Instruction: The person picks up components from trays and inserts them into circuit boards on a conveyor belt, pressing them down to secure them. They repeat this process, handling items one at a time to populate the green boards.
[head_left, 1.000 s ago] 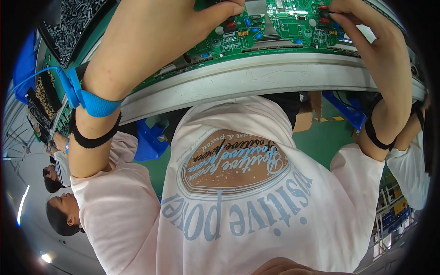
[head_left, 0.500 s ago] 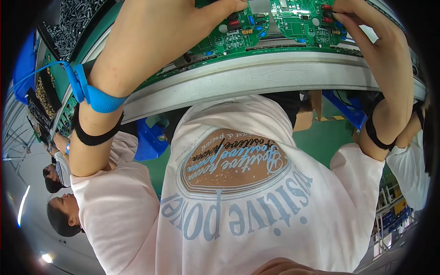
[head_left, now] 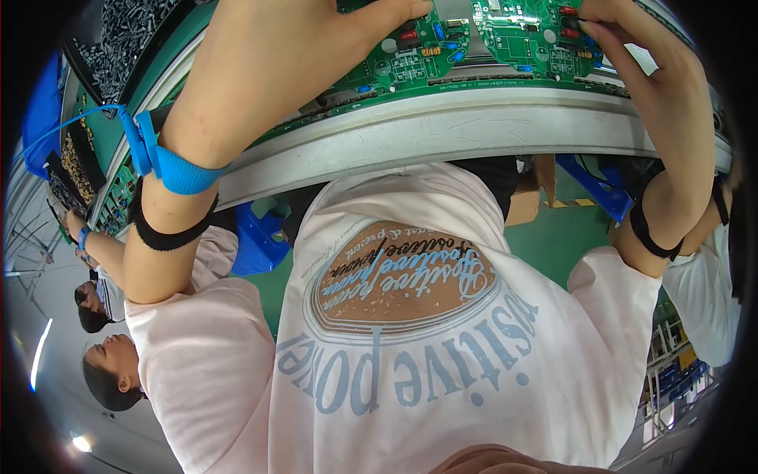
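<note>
Two joined green circuit boards lie at the top of the view. The left-hand board (head_left: 410, 67) and the right-hand board (head_left: 525, 43) both carry small red, blue and black components. My left hand (head_left: 296, 47) reaches over the left-hand board, its thumb stretched along the board's top part. The other left fingers are cut off by the upper edge. At the right-hand board, my right hand (head_left: 647, 43) has thumb and finger pinched close to a red component (head_left: 568, 11) and a dark one. Whatever sits between those fingertips is too small to make out.
A pale metal rail (head_left: 442, 130) runs along the near side of the boards. Black bins (head_left: 130, 47) of small parts stand at the far left. A blue strap (head_left: 185, 174) with a cord circles my left wrist. Other people (head_left: 110, 371) sit at the left.
The boards have shifted slightly right, and my left forearm has moved a little the same way. My right hand keeps its pinch. A neighbour's arm at the left has come further into sight.
</note>
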